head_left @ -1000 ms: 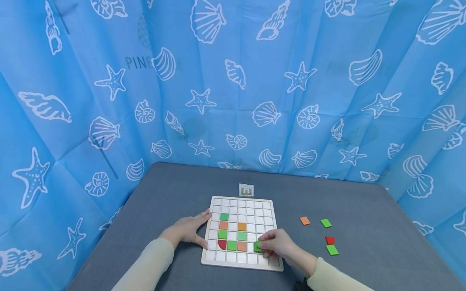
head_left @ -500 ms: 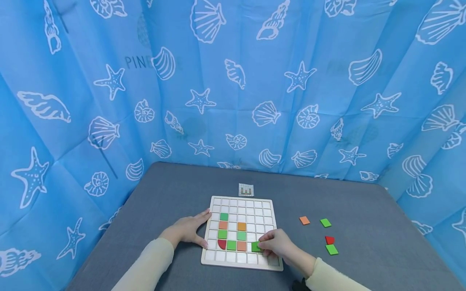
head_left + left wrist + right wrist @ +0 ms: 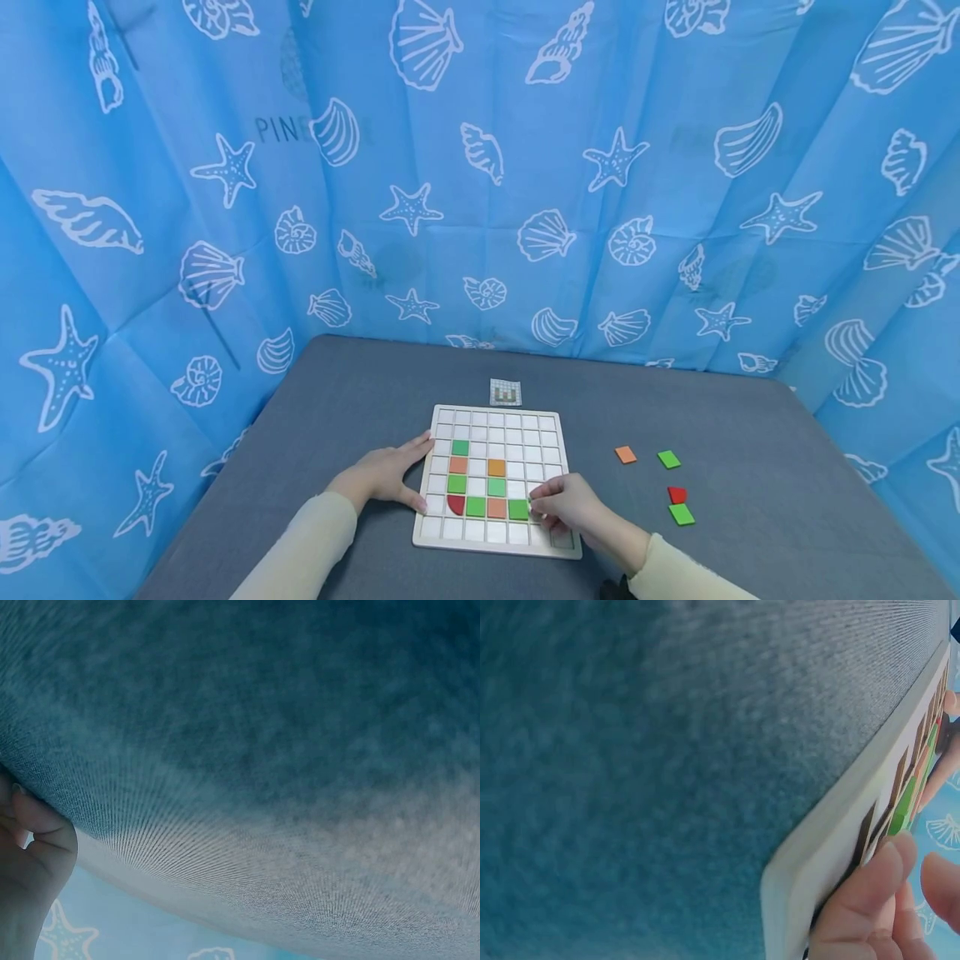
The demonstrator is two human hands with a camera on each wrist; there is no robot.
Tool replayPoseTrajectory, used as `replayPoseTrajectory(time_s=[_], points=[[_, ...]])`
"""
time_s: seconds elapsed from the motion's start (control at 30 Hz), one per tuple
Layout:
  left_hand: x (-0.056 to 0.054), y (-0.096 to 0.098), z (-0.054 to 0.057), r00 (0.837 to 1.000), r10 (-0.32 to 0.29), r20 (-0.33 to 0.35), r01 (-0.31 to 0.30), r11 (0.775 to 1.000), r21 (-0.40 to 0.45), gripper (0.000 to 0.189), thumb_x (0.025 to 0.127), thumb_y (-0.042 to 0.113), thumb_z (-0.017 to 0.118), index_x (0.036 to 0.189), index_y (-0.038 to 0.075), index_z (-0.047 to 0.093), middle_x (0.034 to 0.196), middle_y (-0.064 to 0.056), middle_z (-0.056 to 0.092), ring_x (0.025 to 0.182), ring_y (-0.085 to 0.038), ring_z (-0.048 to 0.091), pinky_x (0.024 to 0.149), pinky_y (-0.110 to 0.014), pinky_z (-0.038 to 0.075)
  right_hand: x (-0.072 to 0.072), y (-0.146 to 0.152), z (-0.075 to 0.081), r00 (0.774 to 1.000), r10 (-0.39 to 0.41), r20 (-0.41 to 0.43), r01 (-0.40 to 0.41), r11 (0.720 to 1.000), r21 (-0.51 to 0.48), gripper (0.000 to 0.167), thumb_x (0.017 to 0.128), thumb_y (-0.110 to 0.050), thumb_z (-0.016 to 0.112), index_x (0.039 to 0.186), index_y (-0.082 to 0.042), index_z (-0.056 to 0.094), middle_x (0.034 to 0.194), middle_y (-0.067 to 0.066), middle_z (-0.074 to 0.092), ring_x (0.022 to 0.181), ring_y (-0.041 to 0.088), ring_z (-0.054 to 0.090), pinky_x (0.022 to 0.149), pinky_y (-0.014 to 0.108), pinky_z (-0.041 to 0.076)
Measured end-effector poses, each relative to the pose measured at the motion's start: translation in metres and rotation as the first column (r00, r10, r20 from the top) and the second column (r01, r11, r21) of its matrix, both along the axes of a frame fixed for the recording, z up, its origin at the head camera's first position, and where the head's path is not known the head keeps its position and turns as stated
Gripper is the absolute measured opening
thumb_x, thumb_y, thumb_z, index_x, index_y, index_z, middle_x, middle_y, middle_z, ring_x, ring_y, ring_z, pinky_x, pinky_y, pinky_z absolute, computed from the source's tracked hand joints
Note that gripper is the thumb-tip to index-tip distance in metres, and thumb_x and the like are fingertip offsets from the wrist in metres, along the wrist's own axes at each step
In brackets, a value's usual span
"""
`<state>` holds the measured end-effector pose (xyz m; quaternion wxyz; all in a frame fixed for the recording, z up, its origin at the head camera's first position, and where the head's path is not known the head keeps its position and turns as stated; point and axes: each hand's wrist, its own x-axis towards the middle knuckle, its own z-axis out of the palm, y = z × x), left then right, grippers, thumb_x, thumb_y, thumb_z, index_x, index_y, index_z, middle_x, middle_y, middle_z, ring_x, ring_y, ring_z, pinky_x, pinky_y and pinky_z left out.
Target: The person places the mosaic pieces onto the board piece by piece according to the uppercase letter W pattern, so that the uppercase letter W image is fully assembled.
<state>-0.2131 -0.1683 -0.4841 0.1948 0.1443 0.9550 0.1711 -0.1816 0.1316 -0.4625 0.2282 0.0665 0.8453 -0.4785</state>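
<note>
A square white grid board point(image 3: 497, 537) lies on the table. Colored tiles sit in some of its cells, among them a dark-red quarter-round tile point(image 3: 456, 504) and an orange tile point(image 3: 497, 467). My left hand point(image 3: 384, 475) rests at the board's left edge, thumb and fingers spread along it. The rightmost green tile point(image 3: 518, 509) lies flat in a cell of the second row from the front. Just right of that tile is my right hand point(image 3: 567, 502), its fingertips close to the tile's edge; in the right wrist view a gap shows between thumb point(image 3: 941, 889) and fingers.
Loose tiles lie right of the board: an orange one point(image 3: 626, 455), a green one point(image 3: 669, 459), a red one point(image 3: 677, 495) and another green one point(image 3: 681, 514). A small pattern card point(image 3: 506, 392) lies behind the board. A blue shell-print curtain point(image 3: 480, 208) encloses the table.
The green tile at my right fingertips has shifted left, from under the fingers to flat in its cell. My left hand stays in place on the board's edge.
</note>
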Motion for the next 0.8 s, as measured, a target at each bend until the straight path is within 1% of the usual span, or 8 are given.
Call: replayPoseTrajectory(time_s=[0.1, 0.33, 0.43, 0.6, 0.73, 0.8], points=[[0.0, 0.0, 0.0, 1.0, -0.001, -0.004, 0.001, 1.0, -0.002, 0.107, 0.069, 0.059, 0.08, 0.154, 0.018, 0.03, 0.16, 0.003, 0.022, 0.137, -0.035, 0.036, 0.107, -0.051, 0.034, 0.0, 0.0, 0.0, 1.0, 0.005, 0.0, -0.005, 1.0, -0.006, 0.008, 0.088, 0.001, 0.064, 0.092, 0.003, 0.071, 0.072, 0.004, 0.067, 0.056, 0.011, 0.056, 0.049, 0.022, 0.045], [0.0, 0.0, -0.001, 1.0, 0.001, -0.01, -0.001, 1.0, -0.004, 0.107, 0.068, 0.059, 0.08, 0.154, 0.019, 0.03, 0.16, 0.003, 0.023, 0.137, -0.036, 0.037, 0.107, -0.052, 0.033, 0.004, -0.003, 0.003, 0.999, 0.004, -0.033, -0.004, 1.0, -0.005, 0.007, 0.088, 0.0, 0.065, 0.09, 0.003, 0.07, 0.071, 0.002, 0.068, 0.055, 0.01, 0.054, 0.048, 0.022, 0.043], [0.0, 0.0, -0.001, 1.0, 0.002, -0.009, -0.002, 1.0, -0.003, 0.107, 0.068, 0.059, 0.08, 0.154, 0.019, 0.03, 0.16, 0.003, 0.023, 0.137, -0.036, 0.037, 0.107, -0.052, 0.033, 0.004, -0.001, 0.003, 0.999, -0.007, -0.04, 0.007, 1.0, -0.004, 0.007, 0.088, -0.001, 0.065, 0.091, 0.004, 0.07, 0.071, 0.003, 0.068, 0.056, 0.011, 0.055, 0.05, 0.023, 0.045], [0.0, 0.0, 0.0, 1.0, -0.003, -0.003, 0.003, 1.0, 0.001, 0.107, 0.069, 0.059, 0.079, 0.154, 0.018, 0.03, 0.16, 0.003, 0.022, 0.137, -0.036, 0.036, 0.107, -0.052, 0.033, 0.003, 0.01, 0.005, 0.997, -0.055, -0.057, 0.054, 0.998, -0.017, 0.008, 0.088, -0.002, 0.066, 0.093, 0.004, 0.069, 0.071, 0.004, 0.067, 0.057, 0.013, 0.055, 0.052, 0.026, 0.047], [0.001, 0.0, 0.001, 1.0, -0.004, 0.005, 0.004, 1.0, 0.008, 0.106, 0.069, 0.058, 0.08, 0.154, 0.018, 0.03, 0.16, 0.002, 0.022, 0.137, -0.036, 0.036, 0.107, -0.052, 0.033, -0.001, 0.024, 0.012, 0.994, -0.086, -0.072, 0.083, 0.996, -0.041, 0.01, 0.089, -0.003, 0.065, 0.095, 0.003, 0.07, 0.074, 0.004, 0.068, 0.059, 0.015, 0.058, 0.054, 0.03, 0.048], [0.0, 0.0, 0.001, 1.0, -0.005, 0.006, 0.005, 1.0, 0.014, 0.106, 0.069, 0.057, 0.08, 0.154, 0.018, 0.03, 0.16, 0.002, 0.022, 0.137, -0.036, 0.036, 0.107, -0.052, 0.033, -0.003, 0.032, 0.016, 0.993, -0.088, -0.076, 0.083, 0.994, -0.064, 0.012, 0.09, -0.003, 0.064, 0.098, 0.004, 0.069, 0.077, 0.006, 0.069, 0.061, 0.017, 0.06, 0.056, 0.031, 0.049]])
